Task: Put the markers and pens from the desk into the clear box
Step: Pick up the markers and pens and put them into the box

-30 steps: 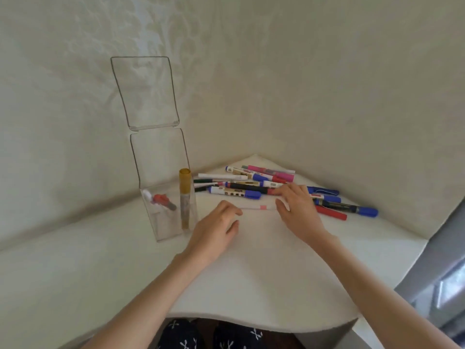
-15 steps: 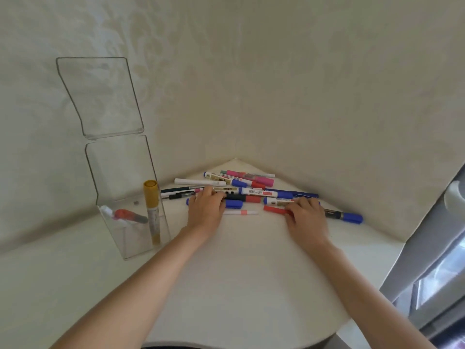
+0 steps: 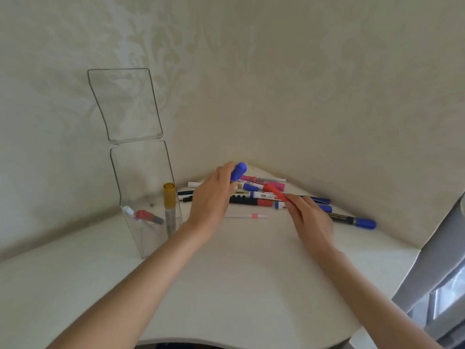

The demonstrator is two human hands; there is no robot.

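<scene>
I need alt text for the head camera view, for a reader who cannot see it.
Over a pile of markers in a white desk corner, the left hand lifts a blue-capped marker and the right hand a red one. The open clear box stands left.

The left hand [image 3: 214,197] hid most of the blue-capped marker [image 3: 238,171]. Both elbows were cut off below.

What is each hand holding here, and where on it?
Left hand: blue-capped marker, gripped below the cap. Right hand: red pen, pinched at its near end.
</scene>
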